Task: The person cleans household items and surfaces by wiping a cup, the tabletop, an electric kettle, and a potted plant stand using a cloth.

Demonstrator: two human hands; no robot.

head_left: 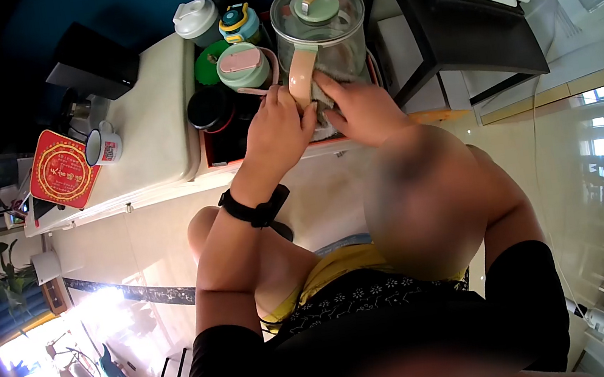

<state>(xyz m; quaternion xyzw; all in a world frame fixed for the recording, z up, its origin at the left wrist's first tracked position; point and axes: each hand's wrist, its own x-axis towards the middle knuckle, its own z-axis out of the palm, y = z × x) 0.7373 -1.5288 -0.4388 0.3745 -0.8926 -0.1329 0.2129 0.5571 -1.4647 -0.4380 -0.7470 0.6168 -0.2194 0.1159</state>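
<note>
A clear glass jug [336,50] with a pale green lid [318,6] and a peach handle [301,68] stands upright at the tray's right side. My left hand [275,132], a black watch on its wrist, is closed around the handle's lower end; its finger undersides are hidden. Close beside it, my right hand [368,109] pinches a grey cloth [324,113] between thumb and fingers, low against the jug. Left of the handle sits a pale green cup [243,69] with a pink lid flap.
The red-edged tray [225,158] also carries a dark jar [211,109], a white-lidded cup [196,21] and a blue-yellow bottle [240,23]. On the cabinet at left are an enamel mug [104,147], a red tin [61,168] and a black box [90,60]. A black stand [477,43] rises at right.
</note>
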